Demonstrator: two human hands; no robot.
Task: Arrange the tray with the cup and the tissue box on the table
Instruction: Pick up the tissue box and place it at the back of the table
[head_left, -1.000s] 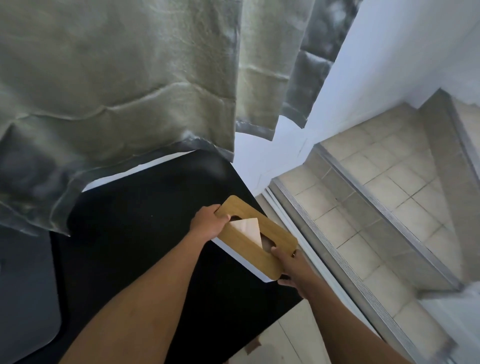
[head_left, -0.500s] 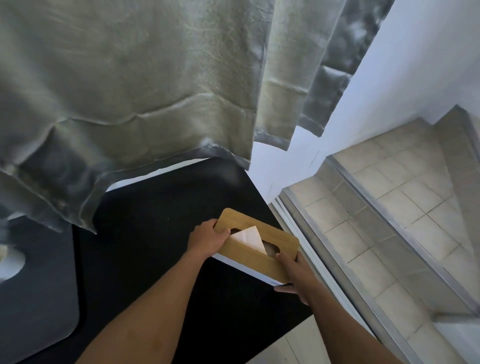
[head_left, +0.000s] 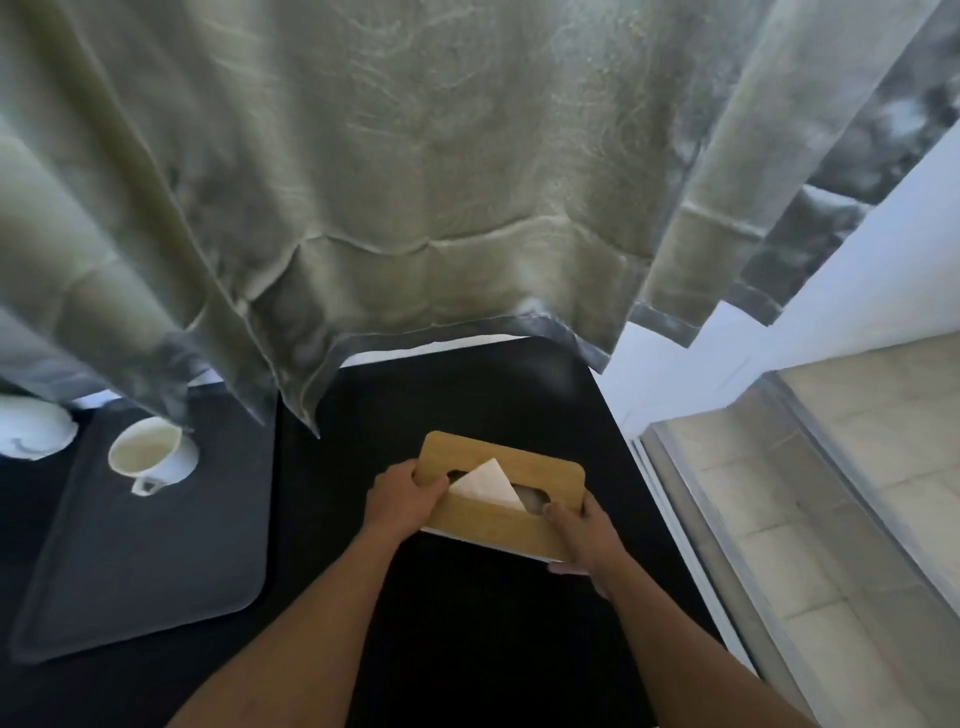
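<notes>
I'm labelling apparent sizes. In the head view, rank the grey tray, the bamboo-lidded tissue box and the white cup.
Largest to smallest as they appear:
1. Dark grey rectangular tray
2. White tissue box with bamboo lid, partly covered by both hands
3. White ceramic cup, standing on the tray

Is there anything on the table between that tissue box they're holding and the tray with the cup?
Nothing visible. The bamboo-lidded tissue box, held by the left hand and right hand, is separated from the dark grey tray holding the white cup only by bare black table.
</notes>
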